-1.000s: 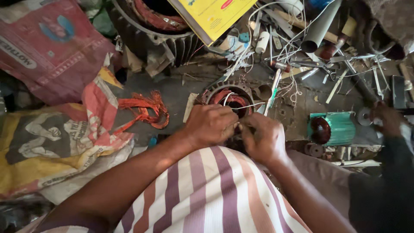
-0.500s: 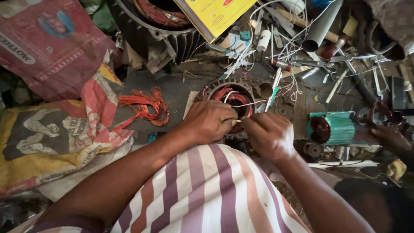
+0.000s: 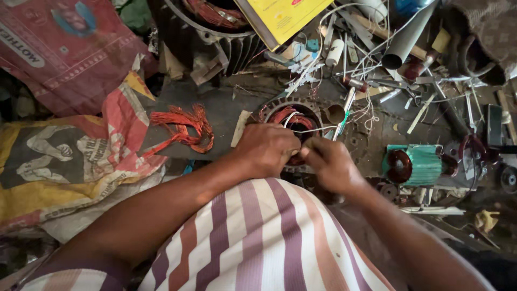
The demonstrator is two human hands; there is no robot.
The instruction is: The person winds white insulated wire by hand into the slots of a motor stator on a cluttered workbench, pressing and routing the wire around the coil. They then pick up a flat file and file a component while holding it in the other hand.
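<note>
Two hands have closed in over the motor stator (image 3: 288,121) since a second ago: our left hand (image 3: 266,148) clasps its rim, our right hand (image 3: 329,164) pinches what seems a white lead. The stator sits on the floor, bore and long axis facing up at us.

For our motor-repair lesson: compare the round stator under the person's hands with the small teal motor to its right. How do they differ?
The stator is dark metal; the teal motor has a painted teal casing. The stator's opening faces up, while the teal motor lies on its side. The left hand and right hand are working at the stator; the teal motor lies untouched. Both show reddish copper windings.
</note>
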